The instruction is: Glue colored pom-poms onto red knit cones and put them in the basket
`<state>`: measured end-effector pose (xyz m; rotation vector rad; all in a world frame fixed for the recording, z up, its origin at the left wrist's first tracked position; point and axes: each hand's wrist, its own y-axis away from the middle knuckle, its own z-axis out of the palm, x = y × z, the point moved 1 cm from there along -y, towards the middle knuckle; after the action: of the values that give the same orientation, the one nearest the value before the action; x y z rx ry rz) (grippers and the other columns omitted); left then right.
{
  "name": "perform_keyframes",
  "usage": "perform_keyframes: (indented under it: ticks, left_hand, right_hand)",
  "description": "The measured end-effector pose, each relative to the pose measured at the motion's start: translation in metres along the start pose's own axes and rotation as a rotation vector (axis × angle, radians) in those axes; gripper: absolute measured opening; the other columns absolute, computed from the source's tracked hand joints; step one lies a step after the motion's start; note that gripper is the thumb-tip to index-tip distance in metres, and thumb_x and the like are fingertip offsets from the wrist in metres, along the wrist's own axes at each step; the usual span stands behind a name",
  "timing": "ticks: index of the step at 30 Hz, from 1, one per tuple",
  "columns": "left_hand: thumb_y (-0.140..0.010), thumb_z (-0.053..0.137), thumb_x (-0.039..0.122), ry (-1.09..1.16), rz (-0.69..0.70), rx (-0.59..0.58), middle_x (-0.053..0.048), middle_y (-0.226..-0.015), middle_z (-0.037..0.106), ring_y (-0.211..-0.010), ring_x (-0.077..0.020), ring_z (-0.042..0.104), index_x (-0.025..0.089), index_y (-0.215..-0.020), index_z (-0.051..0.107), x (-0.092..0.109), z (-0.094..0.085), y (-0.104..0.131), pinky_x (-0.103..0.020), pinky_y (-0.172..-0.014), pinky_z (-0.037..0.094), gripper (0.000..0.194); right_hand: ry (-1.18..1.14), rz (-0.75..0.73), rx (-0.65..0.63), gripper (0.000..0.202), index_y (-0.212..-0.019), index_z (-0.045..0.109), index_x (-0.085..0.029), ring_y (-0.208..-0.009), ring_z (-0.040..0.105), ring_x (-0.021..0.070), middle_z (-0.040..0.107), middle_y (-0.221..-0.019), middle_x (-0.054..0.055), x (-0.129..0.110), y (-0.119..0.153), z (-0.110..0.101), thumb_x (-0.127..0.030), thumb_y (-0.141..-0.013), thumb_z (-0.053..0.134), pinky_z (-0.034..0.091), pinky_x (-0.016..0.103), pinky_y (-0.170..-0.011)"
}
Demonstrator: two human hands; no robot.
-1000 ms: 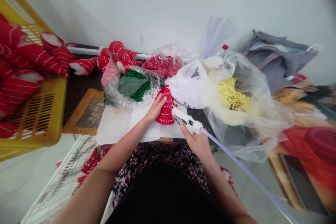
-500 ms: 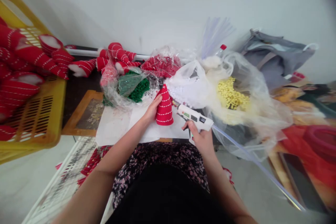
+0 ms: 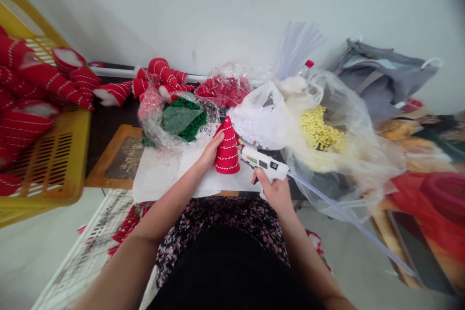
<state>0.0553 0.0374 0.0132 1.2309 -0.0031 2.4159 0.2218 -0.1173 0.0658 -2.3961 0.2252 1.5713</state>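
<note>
The glue gun [image 3: 262, 161] was gripped in the right hand [image 3: 279, 196], nozzle just beside the red cone [image 3: 228, 155], which was held upright on white paper [image 3: 154, 172] by the left hand [image 3: 210, 152]. The cone was found formed and striped, no beads seen attached. Bare paper was noted left of it, table edge [image 3: 229, 193] in front, plastic bags [image 3: 258, 117] behind.

A grey bag [image 3: 387, 75] with a pale handle sits by the wall [image 3: 232, 9], toward the right. Left of it, a red bottle cap [image 3: 309, 63] shows. On the left of the worktop [image 3: 99, 128] lies a wood-framed panel [image 3: 119, 155], next to a yellow basket [image 3: 74, 164]. A white crate [image 3: 78, 252] is lower down. At the right edge, a dark flat object [image 3: 417, 247] is near bright red material [image 3: 417, 198], both too blurred to identify.
</note>
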Motion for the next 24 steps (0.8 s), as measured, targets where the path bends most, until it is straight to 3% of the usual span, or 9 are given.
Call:
perform_keyframes:
  ticks: [8, 16, 24]
  left_hand:
    - [-0.077, 0.087, 0.055, 0.009, -0.011, -0.009, -0.006, -0.114, 0.081, -0.110, -0.0300, 0.076, 0.023, -0.120, 0.072, 0.001, -0.001, 0.001, -0.042, -0.099, 0.059, 0.056]
    - [-0.075, 0.089, 0.049, -0.069, 0.025, -0.025, -0.006, -0.117, 0.079, -0.112, -0.0296, 0.074, 0.024, -0.116, 0.074, -0.001, -0.001, 0.000, -0.041, -0.101, 0.056, 0.051]
    - [-0.073, 0.091, 0.052, -0.097, 0.012, -0.031, -0.006, -0.110, 0.080, -0.111, -0.0321, 0.075, 0.025, -0.110, 0.075, -0.003, 0.000, 0.001, -0.043, -0.100, 0.057, 0.048]
  right_hand:
    - [0.109, -0.004, 0.170, 0.033, -0.083, 0.075, -0.019, -0.072, 0.073, 0.0243, 0.080, -0.083, 0.011, 0.001, 0.001, -0.004, -0.049, -0.093, 0.065, 0.062, 0.036, -0.072]
    - [0.130, -0.102, 0.064, 0.034, -0.085, 0.075, -0.023, -0.083, 0.079, 0.0270, 0.083, -0.088, 0.010, -0.016, 0.000, -0.001, -0.052, -0.096, 0.061, 0.065, 0.035, -0.076]
    - [0.162, -0.102, 0.046, 0.038, -0.085, 0.075, -0.022, -0.075, 0.079, 0.0265, 0.080, -0.078, 0.009, -0.015, 0.000, 0.002, -0.055, -0.097, 0.060, 0.065, 0.035, -0.076]
